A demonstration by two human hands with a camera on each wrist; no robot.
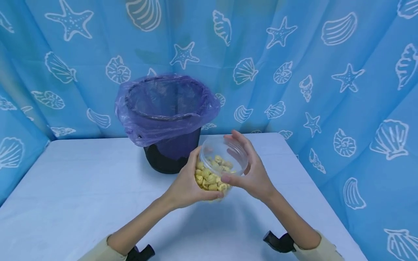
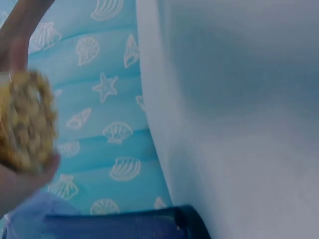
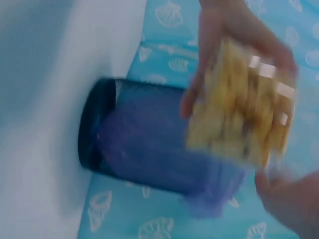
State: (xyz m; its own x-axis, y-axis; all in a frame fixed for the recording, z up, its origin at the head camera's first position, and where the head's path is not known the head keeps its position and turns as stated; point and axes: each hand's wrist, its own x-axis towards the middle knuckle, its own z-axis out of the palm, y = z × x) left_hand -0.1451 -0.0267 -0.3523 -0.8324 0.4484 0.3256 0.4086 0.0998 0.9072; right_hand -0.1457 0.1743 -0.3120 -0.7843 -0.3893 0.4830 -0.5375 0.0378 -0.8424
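Note:
A clear plastic jar (image 1: 209, 177) of yellow popcorn-like pieces is held above the table, tilted, its round top toward the head camera. My left hand (image 1: 187, 185) grips the jar's side, thumb low and fingers on the far side. At the clear round top (image 1: 225, 154), my right hand (image 1: 256, 172) holds the edge between thumb and fingers. Whether that top is a separate lid or the jar's own rim, I cannot tell. In the right wrist view the filled jar (image 3: 244, 104) is blurred between both hands.
Behind and left of the jar stands a dark mesh waste bin (image 1: 173, 152) lined with a purple plastic bag (image 1: 163, 128). A white-covered table (image 1: 81, 188) lies below. Blue curtains (image 1: 202, 36) with shells and starfish hang around its back and sides.

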